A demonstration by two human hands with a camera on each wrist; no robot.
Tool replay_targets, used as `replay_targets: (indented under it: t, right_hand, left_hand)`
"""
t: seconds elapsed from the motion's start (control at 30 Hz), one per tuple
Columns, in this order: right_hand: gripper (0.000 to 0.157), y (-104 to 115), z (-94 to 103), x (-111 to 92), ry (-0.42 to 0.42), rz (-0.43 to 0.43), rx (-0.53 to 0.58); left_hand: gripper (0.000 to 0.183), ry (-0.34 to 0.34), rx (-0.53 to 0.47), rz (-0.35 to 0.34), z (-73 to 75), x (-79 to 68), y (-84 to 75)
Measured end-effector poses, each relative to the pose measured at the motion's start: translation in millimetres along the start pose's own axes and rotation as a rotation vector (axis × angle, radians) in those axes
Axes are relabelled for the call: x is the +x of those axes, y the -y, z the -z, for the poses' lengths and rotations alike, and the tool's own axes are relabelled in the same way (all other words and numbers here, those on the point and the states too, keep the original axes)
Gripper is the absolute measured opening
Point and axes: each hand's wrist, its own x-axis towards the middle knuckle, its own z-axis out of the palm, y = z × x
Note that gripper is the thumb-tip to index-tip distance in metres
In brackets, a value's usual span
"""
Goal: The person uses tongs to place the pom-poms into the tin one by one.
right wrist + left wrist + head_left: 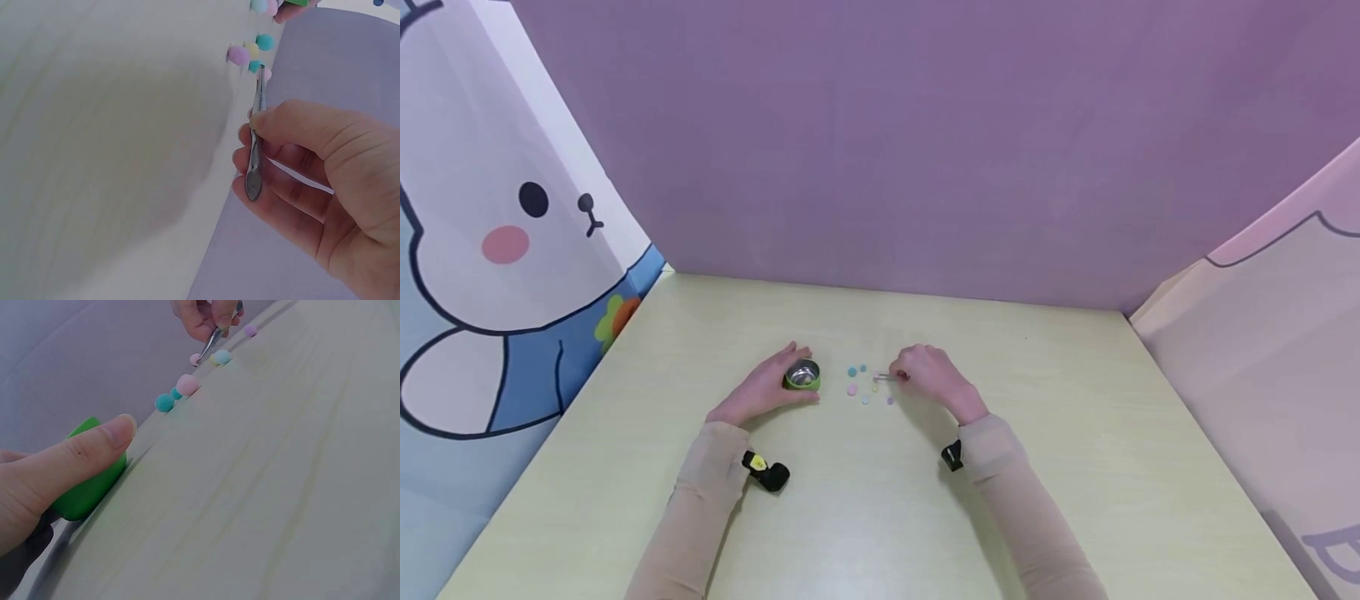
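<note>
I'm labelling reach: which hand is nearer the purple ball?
Right: the right hand, pinching tweezers, is beyond and right of the purple ball; the left hand is farther left, around the green cup.

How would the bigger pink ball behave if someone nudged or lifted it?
The bigger pink ball is round, so it would probably roll when nudged across the table. Much smaller than the left hand, it is likely light. Its matte look suggests the tweezers would not slip off easily.

Shiny metal tweezers (254, 178); matt balls (187, 385); smooth tabletop (865, 517)
</note>
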Motion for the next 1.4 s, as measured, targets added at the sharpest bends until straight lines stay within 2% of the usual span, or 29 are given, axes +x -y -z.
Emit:
replay_targets:
  t: [0.3, 0.8, 1.4]
  right_hand:
    - [0.045, 1, 3.0, 0, 0.0, 0.018, -0.006]
    - [0.048, 10, 10.4, 10, -0.047, 0.091, -0.005]
    - [0.039, 21, 13.9, 28, 0.018, 0.077, -0.07]
  left_hand:
    - [0.095, -0.015, 0.016, -0.023, -0.8, 0.7, -0.1]
    - [0.094, -0.004, 0.004, -0.015, -0.1, 0.5, -4.2]
    - [0.096, 0.005, -0.005, -0.007, -2.8, 2.4, -1.3]
